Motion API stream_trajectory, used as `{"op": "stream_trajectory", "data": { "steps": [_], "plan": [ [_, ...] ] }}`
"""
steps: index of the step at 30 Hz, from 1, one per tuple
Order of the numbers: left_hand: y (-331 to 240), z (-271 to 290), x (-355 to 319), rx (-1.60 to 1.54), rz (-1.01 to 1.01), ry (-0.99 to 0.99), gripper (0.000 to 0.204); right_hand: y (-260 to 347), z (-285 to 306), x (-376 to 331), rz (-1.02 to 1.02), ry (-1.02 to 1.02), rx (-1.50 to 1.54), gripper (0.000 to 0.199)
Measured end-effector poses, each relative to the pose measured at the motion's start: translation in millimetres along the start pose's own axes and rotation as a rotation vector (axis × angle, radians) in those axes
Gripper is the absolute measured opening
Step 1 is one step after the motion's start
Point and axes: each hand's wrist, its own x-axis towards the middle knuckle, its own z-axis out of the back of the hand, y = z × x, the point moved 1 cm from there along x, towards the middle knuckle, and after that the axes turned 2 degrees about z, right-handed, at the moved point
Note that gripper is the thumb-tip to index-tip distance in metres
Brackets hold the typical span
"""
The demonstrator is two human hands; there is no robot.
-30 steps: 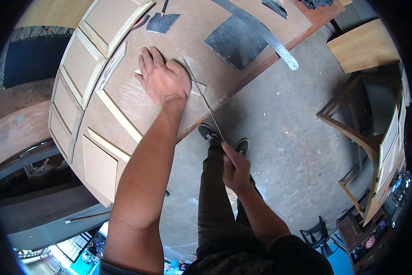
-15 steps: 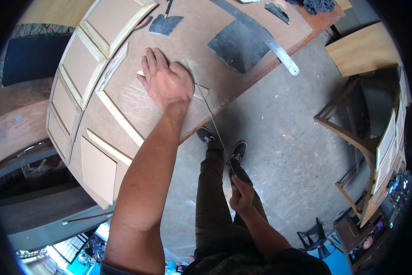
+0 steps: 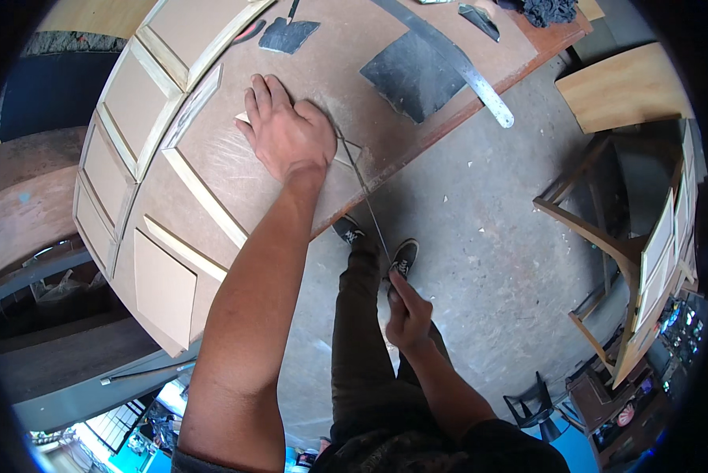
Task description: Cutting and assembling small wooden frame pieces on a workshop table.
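Observation:
My left hand [image 3: 287,135] lies flat on the tabletop [image 3: 401,150], fingers stretched out, pressing down a small piece of pale wood [image 3: 242,117]. Most of that piece is hidden under the palm. Lower right, my right hand [image 3: 409,315] is closed around the grip end of a thin, long saw [image 3: 377,223], seen nearly edge-on. Its blade runs up from the fist, across the table's front edge, to the wood beside my left hand's thumb side. The handle is hidden inside the fist.
Pale wood strips [image 3: 204,197] and a thin board [image 3: 165,285] lie left, beside a panelled frame [image 3: 137,106]. Dark sandpaper-like sheets [image 3: 414,77] and a metal strip [image 3: 480,88] lie farther back, the strip overhanging the edge. A wooden frame [image 3: 590,225] stands on the right.
My right hand has pushed the saw forward, up toward the table, and more of the blade now reaches past the edge. My left hand stays pressed in place.

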Motion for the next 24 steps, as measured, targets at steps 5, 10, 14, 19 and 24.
{"op": "stream_trajectory", "data": {
  "steps": [5, 10, 14, 19, 24],
  "plan": [
    [1.4, -0.8, 0.7, 0.013, 0.016, 0.016, 0.067, -10.1, -36.7, 72.2, 0.106, -0.028, 0.035, 0.037],
    [-3.6, -0.7, 3.9, 0.024, 0.026, 0.001, 0.066, -20.2, 7.7, -23.7, 0.085, -0.028, 0.008, 0.038],
    [-2.7, 0.1, 1.1, 0.074, 0.031, 0.014, 0.064, 0.9, -10.0, 51.8, -0.051, 0.052, 0.031, 0.037],
    [-0.5, -1.1, 0.6, 0.073, 0.039, 0.019, 0.064, -18.6, -11.5, 10.5, -0.043, 0.059, 0.015, 0.035],
    [0.4, 4.0, 1.1, 0.068, 0.045, 0.021, 0.064, -12.2, -7.1, -17.0, 0.063, -0.006, -0.018, 0.032]
  ]
}}
